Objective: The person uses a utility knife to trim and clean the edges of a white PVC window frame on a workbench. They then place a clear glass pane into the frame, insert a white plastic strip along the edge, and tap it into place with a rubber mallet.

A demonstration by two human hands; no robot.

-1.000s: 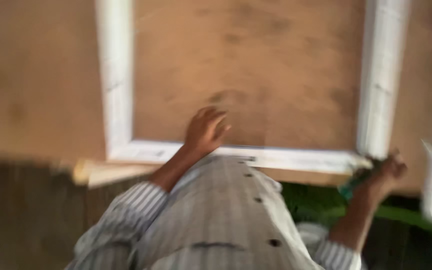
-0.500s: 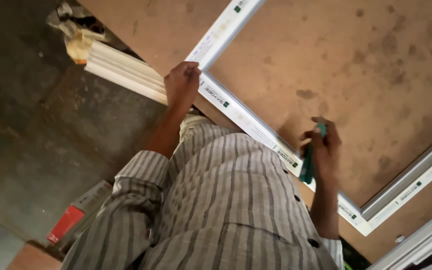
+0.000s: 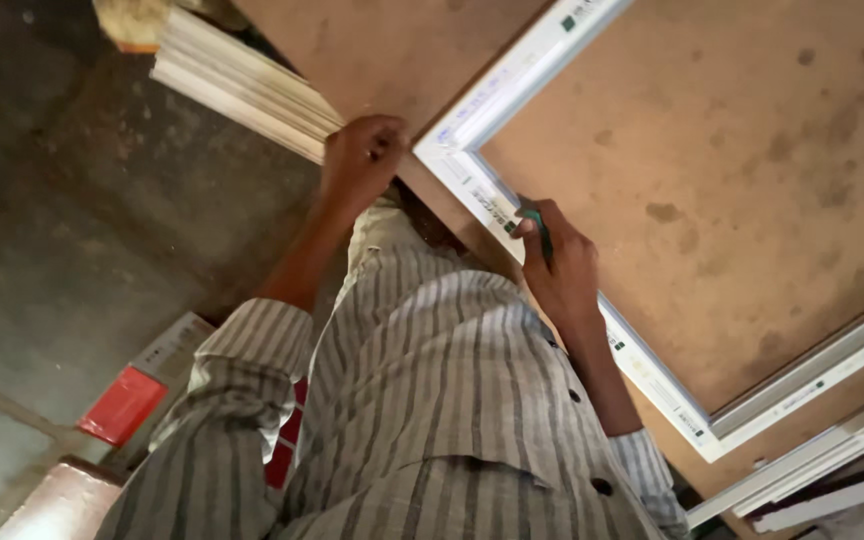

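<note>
A white window frame (image 3: 512, 95) lies flat on a brown board tabletop (image 3: 712, 150). My left hand (image 3: 360, 155) rests with curled fingers at the frame's near corner, touching the table edge beside it. My right hand (image 3: 555, 262) is closed around a small green tool (image 3: 537, 225) and presses it against the frame's near rail, a short way along from that corner. My striped shirt fills the lower middle of the view and hides the table edge below my hands.
A stack of white profile strips (image 3: 242, 90) sticks out from under the table at upper left. On the dark floor at lower left lie a red and white box (image 3: 142, 390) and a reddish block (image 3: 57, 500). More white profiles (image 3: 822, 470) lie at lower right.
The view swung and closed in on the frame's corner. My right hand slid along the near rail toward the corner with the green tool. My left hand stayed at the corner.
</note>
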